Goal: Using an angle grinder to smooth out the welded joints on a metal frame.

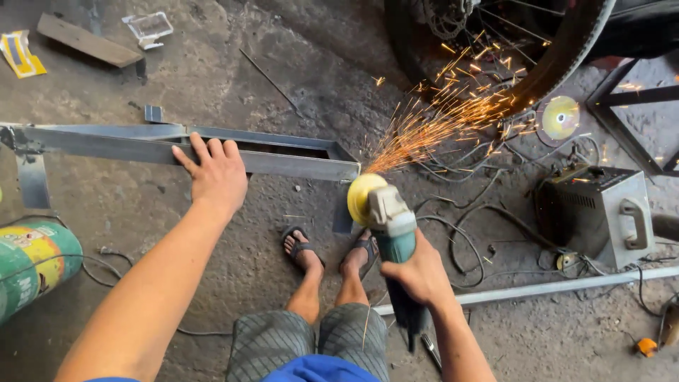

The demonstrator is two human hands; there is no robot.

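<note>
Left hand (216, 173) lies palm down on the steel frame (283, 157), fingers (200, 147) spread flat over its top rail, pressing rather than gripping. The frame runs from the far left across to the middle, raised off the concrete floor (297, 64).

Right hand (419, 272) is wrapped tight around the body of a teal angle grinder (390, 226), fingers fully curled about it. The grinder's yellow disc (362, 197) meets the right end of the frame. Sparks (438, 124) fan out to the far right, toward a wheel (566, 49).

Two feet in sandals (332, 251) stand on the floor just near of the frame, between the hands.

Right of the grinder: a tangle of black cables (488, 212), a grey welding machine (601, 209) with a handle, and a loose disc (559, 119) lying far of it. A long grey pipe (566, 286) lies across the near right. A green and yellow cylinder (32, 265) sits at the near left. A wood plank (85, 41) lies at the far left.
</note>
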